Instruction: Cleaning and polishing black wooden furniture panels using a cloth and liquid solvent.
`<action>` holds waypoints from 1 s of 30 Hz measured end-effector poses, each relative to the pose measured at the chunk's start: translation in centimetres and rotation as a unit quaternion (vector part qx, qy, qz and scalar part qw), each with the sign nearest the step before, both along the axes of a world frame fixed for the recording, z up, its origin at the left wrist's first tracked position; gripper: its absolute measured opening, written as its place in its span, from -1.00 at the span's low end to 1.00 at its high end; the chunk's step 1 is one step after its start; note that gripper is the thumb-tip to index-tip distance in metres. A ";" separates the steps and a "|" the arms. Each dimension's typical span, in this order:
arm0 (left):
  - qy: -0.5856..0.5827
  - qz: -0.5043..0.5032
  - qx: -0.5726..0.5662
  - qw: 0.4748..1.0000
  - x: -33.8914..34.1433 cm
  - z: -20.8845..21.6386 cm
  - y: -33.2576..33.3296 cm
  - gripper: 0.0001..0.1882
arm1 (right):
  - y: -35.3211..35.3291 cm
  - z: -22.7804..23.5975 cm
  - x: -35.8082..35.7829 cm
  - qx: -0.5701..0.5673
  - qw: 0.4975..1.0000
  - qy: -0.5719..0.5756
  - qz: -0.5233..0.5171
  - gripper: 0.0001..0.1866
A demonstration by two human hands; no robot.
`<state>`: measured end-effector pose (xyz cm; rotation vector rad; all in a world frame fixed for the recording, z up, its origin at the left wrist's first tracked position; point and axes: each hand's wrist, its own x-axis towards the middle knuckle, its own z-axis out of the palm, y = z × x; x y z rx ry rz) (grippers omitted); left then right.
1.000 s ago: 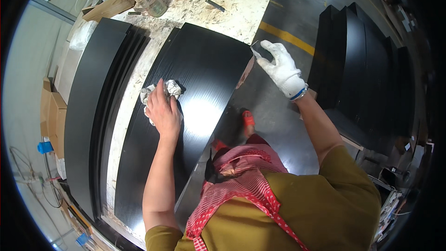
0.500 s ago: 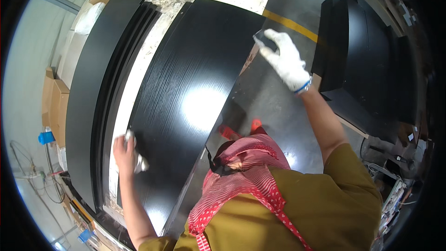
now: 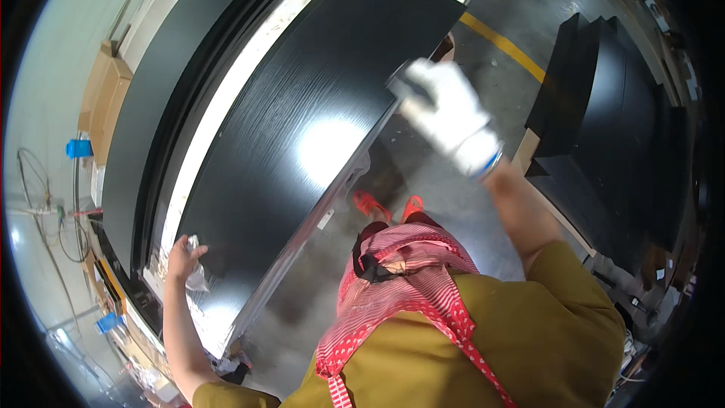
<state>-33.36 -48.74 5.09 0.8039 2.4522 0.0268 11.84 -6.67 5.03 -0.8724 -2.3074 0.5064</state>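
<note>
A long black panel with a fine wood-grain surface lies across the workbench, glossy under a lamp's reflection. At its near left corner is my bare left hand, closed on a crumpled white cloth that touches the panel. My right hand, in a white knit glove and blurred by motion, is at the panel's right long edge. Its fingers pinch a small flat piece, dark and partly see-through, held against that edge; I cannot make out its kind.
Left of the panel stands a stack of similar black panels. More black panels are piled at the right beyond the grey floor. A yellow line crosses the floor. Cardboard leans at the far left, beside hanging cables.
My right hand has come nearer along the panel's right edge with the flat piece. My left hand has moved toward the near left corner with the cloth. The whole view has shifted.
</note>
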 end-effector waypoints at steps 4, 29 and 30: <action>0.036 -0.031 0.023 0.999 0.9 0.5 1.0 -0.33 | 3.2 -3.4 1.9 0.020 0.995 0.016 -0.092 -0.61; 0.011 -0.204 0.060 0.977 -1.2 0.1 1.1 -0.31 | -32.1 -2.0 -11.1 -0.056 0.995 -0.016 0.078 -0.51; 0.015 -0.215 0.060 0.975 -1.4 -0.1 1.2 -0.30 | -34.4 -1.7 -12.0 -0.058 0.994 -0.023 0.092 -0.52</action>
